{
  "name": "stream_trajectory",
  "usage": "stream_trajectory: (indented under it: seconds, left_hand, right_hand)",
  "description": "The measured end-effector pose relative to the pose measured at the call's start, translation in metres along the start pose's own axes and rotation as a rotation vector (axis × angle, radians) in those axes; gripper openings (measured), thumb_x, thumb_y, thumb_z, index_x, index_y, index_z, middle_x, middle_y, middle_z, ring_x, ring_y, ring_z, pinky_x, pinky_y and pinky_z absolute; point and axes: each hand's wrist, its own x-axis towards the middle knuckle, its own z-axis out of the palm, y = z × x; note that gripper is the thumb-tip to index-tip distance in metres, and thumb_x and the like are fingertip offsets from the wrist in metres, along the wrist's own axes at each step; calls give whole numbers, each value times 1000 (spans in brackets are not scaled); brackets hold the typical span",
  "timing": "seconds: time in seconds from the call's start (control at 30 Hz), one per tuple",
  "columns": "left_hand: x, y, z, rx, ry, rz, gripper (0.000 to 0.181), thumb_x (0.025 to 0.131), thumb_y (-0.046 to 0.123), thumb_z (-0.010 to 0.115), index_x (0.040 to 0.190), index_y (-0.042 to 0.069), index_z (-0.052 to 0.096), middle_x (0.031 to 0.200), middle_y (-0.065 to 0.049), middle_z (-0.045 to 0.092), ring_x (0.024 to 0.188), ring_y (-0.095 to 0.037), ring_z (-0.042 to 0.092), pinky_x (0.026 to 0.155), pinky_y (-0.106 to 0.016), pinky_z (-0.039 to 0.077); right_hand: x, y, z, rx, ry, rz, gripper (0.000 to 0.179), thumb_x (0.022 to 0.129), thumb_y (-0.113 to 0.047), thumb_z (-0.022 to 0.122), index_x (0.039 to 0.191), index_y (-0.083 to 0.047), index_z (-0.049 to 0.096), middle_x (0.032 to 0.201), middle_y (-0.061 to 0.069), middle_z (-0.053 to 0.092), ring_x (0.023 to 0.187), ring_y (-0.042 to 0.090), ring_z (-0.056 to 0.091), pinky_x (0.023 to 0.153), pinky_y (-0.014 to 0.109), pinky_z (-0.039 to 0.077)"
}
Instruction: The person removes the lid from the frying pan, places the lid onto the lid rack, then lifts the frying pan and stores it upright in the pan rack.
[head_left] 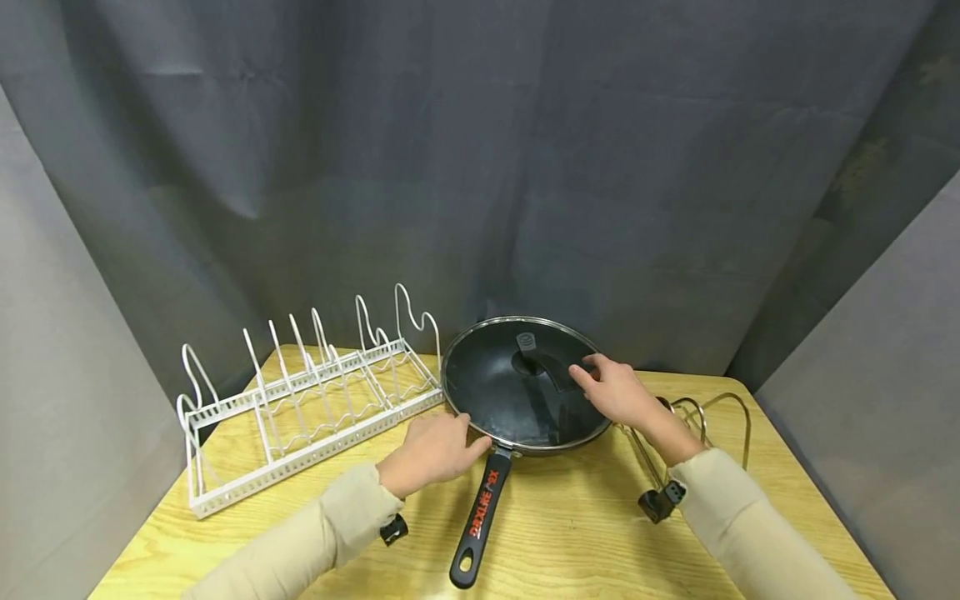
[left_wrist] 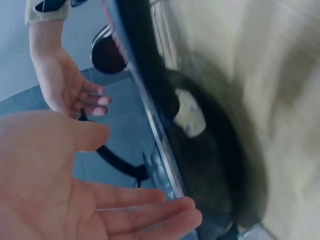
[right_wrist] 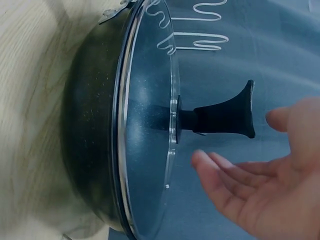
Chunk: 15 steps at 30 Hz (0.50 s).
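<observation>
A dark frying pan [right_wrist: 90, 120] with a long black handle [head_left: 482, 517] sits on the table under a metal-rimmed glass lid [head_left: 487, 383]. The lid's black knob [right_wrist: 222, 112] flares at the top. My right hand [head_left: 615, 390] is beside the knob with its fingers spread; in the right wrist view the thumb and fingertips stand apart from it. At the near left of the pan, by the handle's base, is my left hand [head_left: 435, 450]. Its fingers reach the rim with thumb extended; whether they touch it I cannot tell.
A white wire rack [head_left: 322, 446] with several upright dividers stands left of the pan, its right end close to the rim. Behind my right forearm is a metal wire stand [head_left: 746, 425]. The wooden table [head_left: 585, 533] ends at a grey curtain [head_left: 450, 167].
</observation>
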Motion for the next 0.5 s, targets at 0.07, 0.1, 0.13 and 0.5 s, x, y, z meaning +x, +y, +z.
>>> stream_trajectory:
  seconds: [0.07,0.1,0.13,0.5]
  left_hand:
    - [-3,2,4,-40,-29,-3,54,92,54,48,110,5,62,73,-8,61,67,-22,61,47,-37,44]
    - [-4,3,6,-65,-45,-6,56,92,54,48,112,4,62,71,-7,60,65,-21,60,46,-36,43]
    - [-5,3,8,-85,-55,-3,58,92,54,47,114,3,61,73,-7,61,65,-21,60,46,-36,43]
    - [-15,7,28,-309,-103,-3,62,93,53,48,114,-4,60,90,-15,65,82,-28,62,62,-41,49]
  right_hand:
    - [2,1,1,71,-32,8,59,100,-41,42,130,9,43,92,14,66,79,23,65,72,39,52]
    - [2,1,2,118,-50,14,58,100,-40,42,129,10,43,90,14,66,76,23,65,70,38,52]
    - [3,2,3,161,-64,18,57,100,-39,43,128,10,43,89,14,65,75,22,64,69,36,53]
    - [9,4,14,419,-145,118,53,100,-37,45,125,10,45,94,22,61,77,27,65,71,40,55]
